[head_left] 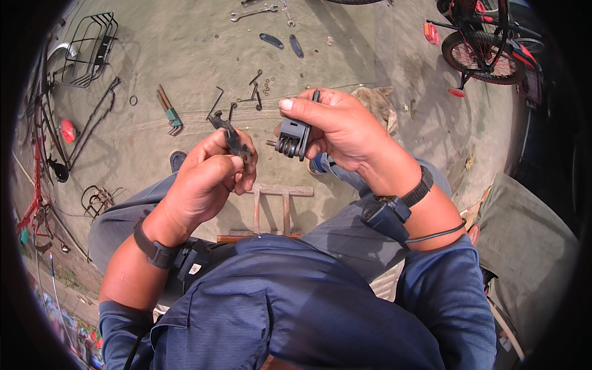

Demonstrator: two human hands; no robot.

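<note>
Just in front of my body, my left hand (213,166) pinches a dark, irregular metal bracket (233,139) between thumb and fingers. A short distance to its right, my right hand (339,126) grips a black spring-loaded metal part (292,137). A coil spring shows at its lower end, and a small brass-coloured pin sticks out toward the left. The two parts are apart from each other. My fingers hide some of each one.
On the ground ahead lie a hex key set (169,114), a loose hex key (216,102), several small bolts and rings, and wrenches (254,13). A black wire basket (91,49) is at far left, a bicycle (487,55) at far right. A wooden stool (283,191) stands between my legs.
</note>
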